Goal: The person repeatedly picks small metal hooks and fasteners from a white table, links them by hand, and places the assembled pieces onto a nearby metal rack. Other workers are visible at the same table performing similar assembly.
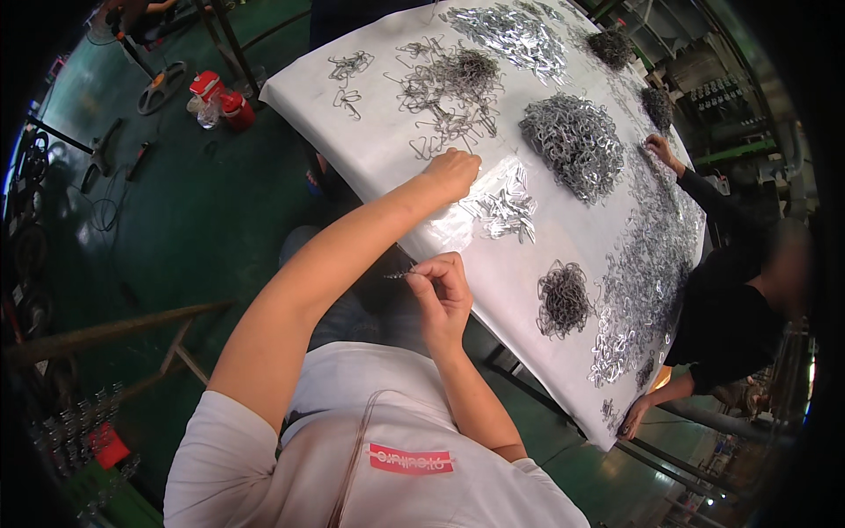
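My left hand (pixel 453 173) is closed, fingers curled down at the near edge of the white-covered table (pixel 370 167). Whatever it may grip is hidden beneath the fingers. Close by it lie bent wire hooks (pixel 444 132) in a loose spread and a small pile of flat silver metal pieces (pixel 506 209) on clear plastic sheeting (pixel 447 231). In front of my body, just off the table edge, my right hand (pixel 444 290) pinches a small metal piece (pixel 395 276) between thumb and fingers. That piece is too small to tell its exact kind.
A big heap of metal links (pixel 574 145) stands mid-table, with a darker heap (pixel 563 299) nearer. Bright metal pieces (pixel 519 40) cover the far end. Across the table a person in black (pixel 726 308) reaches over scattered metal parts (pixel 638 282). Red containers (pixel 236 110) stand on the green floor.
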Demonstrator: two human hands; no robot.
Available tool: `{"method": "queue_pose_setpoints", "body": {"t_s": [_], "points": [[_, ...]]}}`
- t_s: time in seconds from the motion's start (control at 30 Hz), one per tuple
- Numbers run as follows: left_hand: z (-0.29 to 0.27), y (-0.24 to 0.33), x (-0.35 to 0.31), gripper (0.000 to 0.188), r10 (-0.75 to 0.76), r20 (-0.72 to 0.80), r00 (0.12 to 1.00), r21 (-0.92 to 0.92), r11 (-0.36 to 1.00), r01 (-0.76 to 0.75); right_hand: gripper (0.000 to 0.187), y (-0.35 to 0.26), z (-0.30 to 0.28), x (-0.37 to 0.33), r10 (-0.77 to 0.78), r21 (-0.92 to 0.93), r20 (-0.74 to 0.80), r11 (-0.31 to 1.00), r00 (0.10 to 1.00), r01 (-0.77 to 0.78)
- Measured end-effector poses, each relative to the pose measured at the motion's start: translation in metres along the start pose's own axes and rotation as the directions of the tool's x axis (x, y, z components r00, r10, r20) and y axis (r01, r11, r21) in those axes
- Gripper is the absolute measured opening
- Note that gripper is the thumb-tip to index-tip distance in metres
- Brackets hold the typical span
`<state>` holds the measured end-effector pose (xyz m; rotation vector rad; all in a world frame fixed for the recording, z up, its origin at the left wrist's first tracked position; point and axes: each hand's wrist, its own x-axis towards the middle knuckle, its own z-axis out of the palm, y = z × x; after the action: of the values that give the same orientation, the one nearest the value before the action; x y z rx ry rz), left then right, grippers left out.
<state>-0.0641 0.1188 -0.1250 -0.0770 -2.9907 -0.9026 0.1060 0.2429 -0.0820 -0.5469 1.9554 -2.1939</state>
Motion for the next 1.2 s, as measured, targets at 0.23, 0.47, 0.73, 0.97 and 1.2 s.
{"method": "queue_pose_setpoints", "body": {"t_s": [0.23,0.47,0.73,0.97,1.2], "points": [[-0.006,-0.013,-0.018,0.015,0.044,-0.182,0.982,-0.166,0.983,-0.075,0.008,-0.004,0.001,-0.001,-0.014,-0.044,0.007,0.999,1.000,0.014],[-0.019,-0.028,-0.059,0.017,-0.051,-0.234,0.971,-0.182,0.983,0.008,0.008,0.004,0.004,0.003,-0.034,-0.029,0.025,0.999,0.999,0.034],[-0.023,-0.034,-0.060,0.015,0.014,-0.109,0.994,-0.106,0.994,-0.025,0.008,0.002,0.005,0.004,-0.006,-0.019,0.052,1.000,0.999,0.007],[-0.032,-0.025,-0.077,0.017,-0.048,-0.144,0.988,-0.223,0.975,0.014,0.009,0.004,0.005,0.007,-0.019,-0.027,0.041,0.999,0.999,0.020],[-0.075,0.006,-0.166,0.018,-0.376,0.062,0.925,-0.892,0.395,0.220,0.009,0.008,0.004,0.009,0.009,-0.025,0.020,1.000,1.000,-0.008]]}}
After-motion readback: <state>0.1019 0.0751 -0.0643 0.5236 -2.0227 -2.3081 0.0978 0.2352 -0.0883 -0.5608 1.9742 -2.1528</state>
